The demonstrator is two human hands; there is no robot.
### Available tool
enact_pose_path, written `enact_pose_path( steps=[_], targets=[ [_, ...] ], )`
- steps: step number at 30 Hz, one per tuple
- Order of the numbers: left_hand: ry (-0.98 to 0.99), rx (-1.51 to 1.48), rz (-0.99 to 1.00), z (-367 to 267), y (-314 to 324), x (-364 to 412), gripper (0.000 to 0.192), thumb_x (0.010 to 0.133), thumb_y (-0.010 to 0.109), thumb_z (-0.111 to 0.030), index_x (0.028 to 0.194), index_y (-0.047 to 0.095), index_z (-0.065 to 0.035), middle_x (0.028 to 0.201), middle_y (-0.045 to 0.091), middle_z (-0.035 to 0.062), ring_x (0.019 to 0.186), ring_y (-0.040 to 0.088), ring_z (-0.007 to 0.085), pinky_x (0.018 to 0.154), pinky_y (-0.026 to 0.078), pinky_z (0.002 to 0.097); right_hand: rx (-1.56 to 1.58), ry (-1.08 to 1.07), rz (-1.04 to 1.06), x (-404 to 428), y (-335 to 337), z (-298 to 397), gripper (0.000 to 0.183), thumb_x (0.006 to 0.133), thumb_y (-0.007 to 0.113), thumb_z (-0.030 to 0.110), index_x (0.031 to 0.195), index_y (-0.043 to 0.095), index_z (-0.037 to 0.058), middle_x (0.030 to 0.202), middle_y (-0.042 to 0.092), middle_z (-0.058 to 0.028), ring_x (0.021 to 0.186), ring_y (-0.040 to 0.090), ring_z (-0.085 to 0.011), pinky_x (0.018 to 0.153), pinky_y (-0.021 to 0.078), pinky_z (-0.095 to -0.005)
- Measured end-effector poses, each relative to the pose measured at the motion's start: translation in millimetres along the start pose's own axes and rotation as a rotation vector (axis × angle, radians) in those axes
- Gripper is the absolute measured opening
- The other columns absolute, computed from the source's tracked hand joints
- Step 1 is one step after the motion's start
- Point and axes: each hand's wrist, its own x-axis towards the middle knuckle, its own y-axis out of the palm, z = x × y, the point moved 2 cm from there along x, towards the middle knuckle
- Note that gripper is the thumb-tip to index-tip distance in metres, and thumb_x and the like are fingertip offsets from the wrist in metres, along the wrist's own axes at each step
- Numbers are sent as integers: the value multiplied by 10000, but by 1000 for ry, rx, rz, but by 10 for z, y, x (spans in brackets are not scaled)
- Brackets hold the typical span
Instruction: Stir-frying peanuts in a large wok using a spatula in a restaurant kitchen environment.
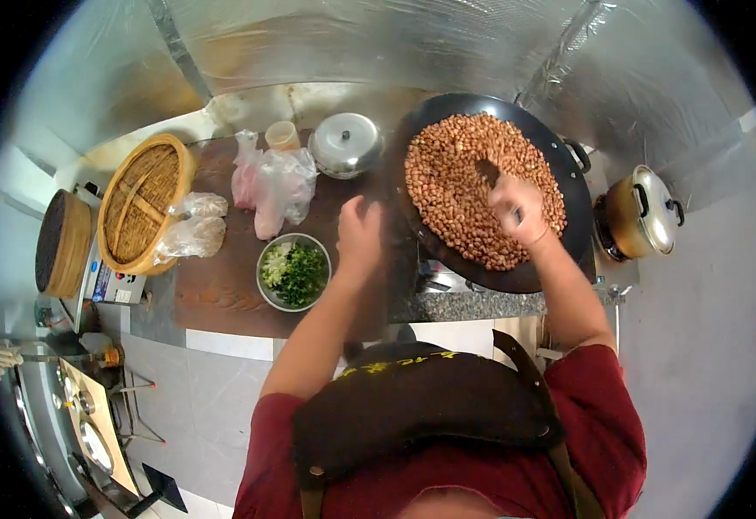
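A large black wok (481, 104) holds a deep heap of reddish-brown nuts (449, 188), perhaps peanuts. Over the heap, my right hand (517, 204) is blurred and closed around a dark-ended tool (487, 170), seemingly a spatula or scoop. The tool's far end is partly hidden among the nuts. To the left of the wok, my left hand (359, 230) hovers at the wooden board's right side with thumb and fingers apart, holding nothing. Closest to it is a metal bowl (326, 285) of chopped green herbs and scallions (296, 276).
Plastic bags (287, 185), a plastic cup (282, 135) and a lidded metal pot (346, 143) stand on the brown board (222, 305). Farther left are a bamboo steamer (144, 201) and bagged food (193, 237). Another lidded pot (640, 214) sits right of the wok.
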Motion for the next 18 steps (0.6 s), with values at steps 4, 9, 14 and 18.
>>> enact_pose_path(
  steps=[4,9,14,18],
  targets=[
    [-87,19,27,10,76,27,500,884,517,-382,1239,443,-38,1222,500,166,1126,486,294,946,365,401,559,317,-749,-262,-802,-697,57,858,622,111,841,575,83,752,528,2,652,511,-119,568,439,-249],
    [-70,9,8,70,15,3,501,885,513,-381,1247,437,-42,1224,498,169,1131,480,294,948,363,404,205,595,-920,-88,-1652,-40,237,869,634,276,811,548,63,685,508,-12,552,439,-86,462,333,-239],
    [-23,-2,4,88,90,33,502,885,515,-372,1250,438,-36,1223,496,180,1122,487,301,947,366,400,142,798,-1133,-698,-1656,-747,251,859,629,253,736,503,74,606,481,-8,446,403,-98,394,300,-244],
    [-12,-18,-1,23,109,32,498,882,523,-362,1240,449,-24,1217,498,188,1111,496,301,937,375,389,610,807,-1389,-572,-889,-968,149,851,586,127,805,452,81,612,466,-27,418,362,-118,373,267,-286]
  ],
)
